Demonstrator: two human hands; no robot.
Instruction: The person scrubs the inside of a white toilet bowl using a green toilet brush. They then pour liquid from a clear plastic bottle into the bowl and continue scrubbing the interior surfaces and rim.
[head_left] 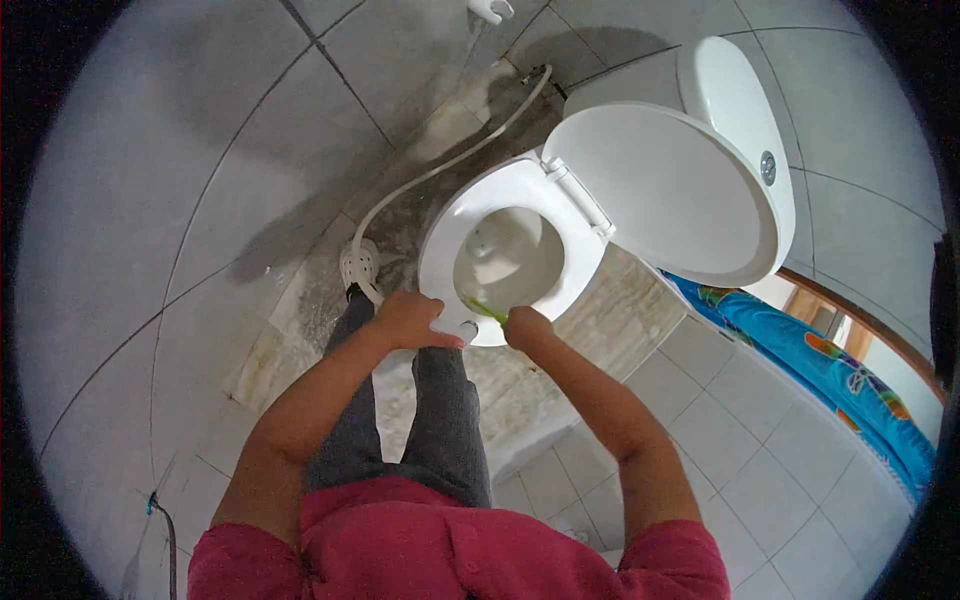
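The toilet seat (440, 240) is down and its lid (670, 190) is raised. My right hand (527, 328) is closed around a thin green handle (485, 309) that reaches over the front rim into the toilet bowl (525, 265); its far end is hard to make out, so I cannot tell the tool's kind. At the seat's front left, my left hand (408, 322) is closed on a white hand sprayer (467, 332), its rounded head showing past my fingers. A white hose (420, 178) runs from the wall to this hand.
Behind the lid stands the white tank (745, 110) with a round flush button (768, 167). A wall valve (540, 72) feeds the hose. White clogs (358, 262) stand on wet, marbled tiles. A blue patterned cloth (800, 340) hangs at right; a white wall holder (490, 10) is at top.
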